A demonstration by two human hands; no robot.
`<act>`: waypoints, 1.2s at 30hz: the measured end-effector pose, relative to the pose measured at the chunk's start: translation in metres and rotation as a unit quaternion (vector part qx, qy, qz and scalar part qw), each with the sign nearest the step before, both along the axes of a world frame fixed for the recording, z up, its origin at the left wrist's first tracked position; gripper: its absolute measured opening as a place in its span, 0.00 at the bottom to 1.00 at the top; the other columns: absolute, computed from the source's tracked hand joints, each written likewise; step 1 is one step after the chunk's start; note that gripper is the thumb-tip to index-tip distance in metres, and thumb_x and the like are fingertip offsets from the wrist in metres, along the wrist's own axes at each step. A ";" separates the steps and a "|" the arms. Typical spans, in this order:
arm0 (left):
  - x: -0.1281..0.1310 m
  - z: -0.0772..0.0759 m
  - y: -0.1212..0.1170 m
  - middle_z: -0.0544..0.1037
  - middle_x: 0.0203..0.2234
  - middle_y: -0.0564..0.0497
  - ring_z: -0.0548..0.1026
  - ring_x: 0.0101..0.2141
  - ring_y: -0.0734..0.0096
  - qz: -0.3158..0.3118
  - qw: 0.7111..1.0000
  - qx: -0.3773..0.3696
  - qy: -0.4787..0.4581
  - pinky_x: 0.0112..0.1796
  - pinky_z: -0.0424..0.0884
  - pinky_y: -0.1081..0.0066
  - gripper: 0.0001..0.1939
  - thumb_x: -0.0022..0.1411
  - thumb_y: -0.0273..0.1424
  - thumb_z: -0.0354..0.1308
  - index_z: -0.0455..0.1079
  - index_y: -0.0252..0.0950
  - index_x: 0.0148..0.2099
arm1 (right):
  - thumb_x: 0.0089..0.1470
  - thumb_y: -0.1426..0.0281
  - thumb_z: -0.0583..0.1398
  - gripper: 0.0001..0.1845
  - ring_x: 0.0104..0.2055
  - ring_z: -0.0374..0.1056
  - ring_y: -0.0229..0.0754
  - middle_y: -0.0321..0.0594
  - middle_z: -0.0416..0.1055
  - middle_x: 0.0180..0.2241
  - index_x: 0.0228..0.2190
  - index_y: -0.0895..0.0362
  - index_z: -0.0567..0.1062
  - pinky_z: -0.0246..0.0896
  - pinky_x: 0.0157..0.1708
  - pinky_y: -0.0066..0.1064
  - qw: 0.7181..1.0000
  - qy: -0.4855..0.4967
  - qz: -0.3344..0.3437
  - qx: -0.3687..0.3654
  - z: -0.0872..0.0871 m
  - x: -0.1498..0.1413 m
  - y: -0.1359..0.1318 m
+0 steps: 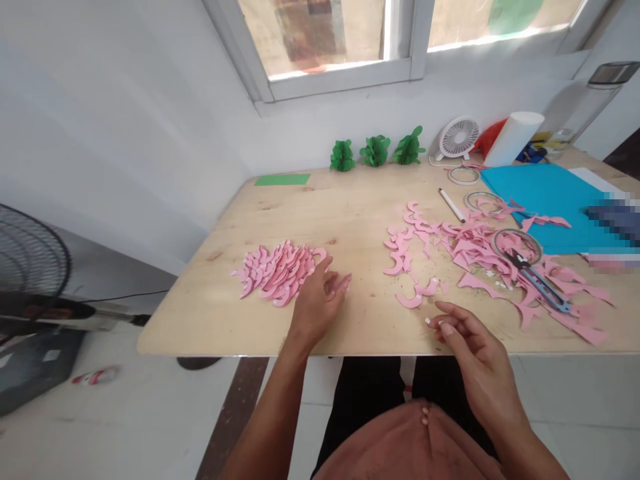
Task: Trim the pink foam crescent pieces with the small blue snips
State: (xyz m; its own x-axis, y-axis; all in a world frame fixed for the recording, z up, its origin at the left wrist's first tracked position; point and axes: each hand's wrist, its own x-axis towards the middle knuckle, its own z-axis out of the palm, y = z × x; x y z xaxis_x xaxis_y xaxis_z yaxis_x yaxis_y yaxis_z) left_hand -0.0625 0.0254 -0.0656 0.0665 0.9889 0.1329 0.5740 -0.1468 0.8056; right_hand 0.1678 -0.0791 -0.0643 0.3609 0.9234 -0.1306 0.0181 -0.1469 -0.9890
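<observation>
My left hand (320,300) rests on the wooden table (350,220) beside a heap of pink crescent-shaped paper pieces (277,270). Its fingers curl loosely and seem to hold a pink piece at the tips. My right hand (467,340) hovers near the table's front edge with fingers apart and nothing in it. A few loose pink crescents (415,297) lie just beyond it. Farther right lies a spread of pink paper scraps (480,250) with a pair of scissors (537,280) on top.
Three green paper trees (375,152), a small white fan (457,139), a white roll (513,139), a pen (451,205), tape rings (483,200) and a blue sheet (550,200) stand at the back and right. A green card (283,179) lies back left. A floor fan (30,267) stands left.
</observation>
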 end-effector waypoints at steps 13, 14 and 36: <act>0.005 -0.002 -0.031 0.74 0.49 0.43 0.71 0.52 0.60 -0.034 0.997 0.032 0.058 0.53 0.65 0.54 0.30 0.60 0.29 0.53 0.51 0.39 0.63 | 0.54 0.59 0.60 0.18 0.38 0.68 0.38 0.37 0.73 0.34 0.46 0.51 0.72 0.63 0.39 0.27 1.000 -0.003 0.006 -0.001 -0.002 0.002 -0.001; 0.005 -0.004 -0.030 0.73 0.51 0.42 0.70 0.53 0.59 -0.040 0.995 0.041 0.078 0.54 0.63 0.53 0.30 0.61 0.29 0.53 0.50 0.39 0.64 | 0.54 0.59 0.60 0.18 0.38 0.67 0.38 0.37 0.73 0.35 0.46 0.51 0.72 0.63 0.38 0.27 1.000 -0.003 0.007 -0.001 -0.002 0.002 -0.001; 0.083 -0.002 -0.030 0.75 0.44 0.48 0.71 0.48 0.62 -0.143 0.986 0.074 0.034 0.49 0.63 0.57 0.27 0.58 0.24 0.53 0.57 0.41 0.59 | 0.53 0.61 0.62 0.16 0.35 0.69 0.37 0.37 0.75 0.32 0.43 0.52 0.74 0.63 0.39 0.28 0.995 0.061 -0.076 0.036 0.002 0.012 0.000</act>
